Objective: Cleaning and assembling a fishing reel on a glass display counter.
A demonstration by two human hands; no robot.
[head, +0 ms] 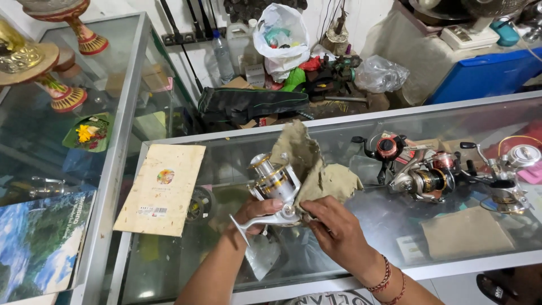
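The fishing reel (275, 183) is a silver spinning type with gold bands on its spool, its foot bar jutting down and to the left. It is held above the glass counter (361, 121), near the front edge, between both hands.

The left hand (255, 213) is closed around the lower body of the reel from below, fingers wrapped over the metal. The right hand (334, 230) is pinched on a worn, grey-brown cloth (314, 165), pressing it against the reel's right side; the cloth rises in a crumpled peak behind the spool and hides part of the reel from view. 2 red bead bracelets (387, 278) sit on the right wrist.

On the counter to the left lies a tan booklet (162, 188), apart from the hands. Under the glass to the right stand several other reels (424, 178) and a flat brown pouch (466, 231), well apart from the held reel. A second glass case (121, 113) at the left bears 2 ornate pedestal stands (63, 93) and a small flower offering (87, 133). Behind the counter sit a white plastic bag (280, 35) and a dark rod bag (251, 103).
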